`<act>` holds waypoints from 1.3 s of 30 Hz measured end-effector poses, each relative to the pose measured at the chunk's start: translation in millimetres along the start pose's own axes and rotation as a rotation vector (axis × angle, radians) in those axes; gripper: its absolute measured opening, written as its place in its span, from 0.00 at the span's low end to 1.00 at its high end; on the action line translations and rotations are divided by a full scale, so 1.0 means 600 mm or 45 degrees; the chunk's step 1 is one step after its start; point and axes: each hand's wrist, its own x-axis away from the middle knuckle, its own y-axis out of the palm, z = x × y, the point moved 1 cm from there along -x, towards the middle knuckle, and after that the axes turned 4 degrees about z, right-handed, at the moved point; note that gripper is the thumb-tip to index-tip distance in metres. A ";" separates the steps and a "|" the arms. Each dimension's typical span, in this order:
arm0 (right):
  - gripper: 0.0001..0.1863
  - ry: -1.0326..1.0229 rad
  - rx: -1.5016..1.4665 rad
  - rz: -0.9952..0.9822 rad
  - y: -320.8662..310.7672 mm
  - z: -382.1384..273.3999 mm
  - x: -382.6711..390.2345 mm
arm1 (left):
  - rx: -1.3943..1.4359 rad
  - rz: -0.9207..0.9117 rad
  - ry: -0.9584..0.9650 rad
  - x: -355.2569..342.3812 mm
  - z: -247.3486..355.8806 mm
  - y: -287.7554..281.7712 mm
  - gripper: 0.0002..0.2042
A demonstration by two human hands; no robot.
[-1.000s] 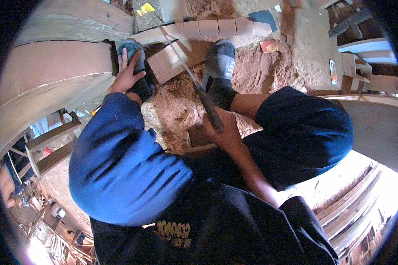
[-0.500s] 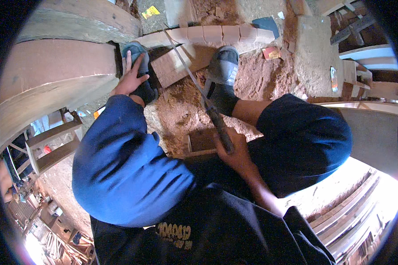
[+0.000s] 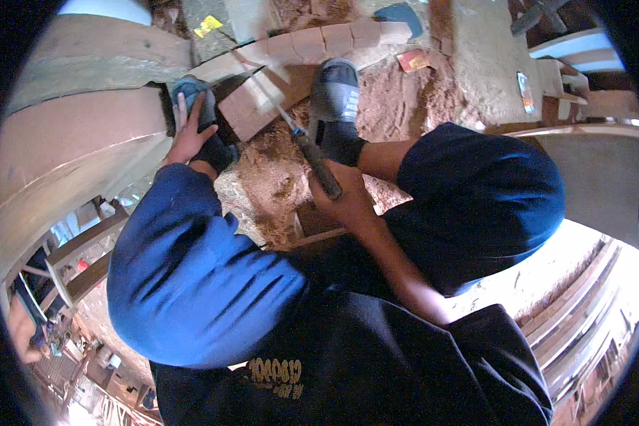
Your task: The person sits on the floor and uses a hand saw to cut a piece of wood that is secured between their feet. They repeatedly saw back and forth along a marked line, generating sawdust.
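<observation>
Head view: sandals (image 3: 335, 89) flank the wooden block (image 3: 247, 112), red wrapper (image 3: 413, 60) farther right.

The fingers of the right hand (image 3: 346, 202) curl mostly out of sight around the handle of a hand tool (image 3: 311, 156), and ahead of them its thin shaft blurs, so whether its tip touches the curved wooden strip (image 3: 323, 42) cannot be told. The left hand's (image 3: 185, 138) spread fingers hide part of a shoe (image 3: 188, 84); left of them, a large board (image 3: 85, 138) is cut off by the dark rim. Well below those fingers, toward the left rim, a bare limb (image 3: 21, 330) is cut off, and the clutter (image 3: 110, 383) is too small to tell.
</observation>
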 end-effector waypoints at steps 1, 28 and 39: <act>0.08 -0.011 -0.028 0.032 0.003 -0.006 -0.005 | -0.034 -0.016 -0.011 0.000 0.001 -0.005 0.44; 0.09 -0.013 0.072 0.044 -0.049 -0.027 0.037 | -0.500 -0.036 -0.134 -0.007 0.040 -0.001 0.41; 0.10 -0.044 0.061 0.284 -0.062 -0.048 0.022 | -0.280 0.052 0.631 -0.182 0.184 -0.014 0.35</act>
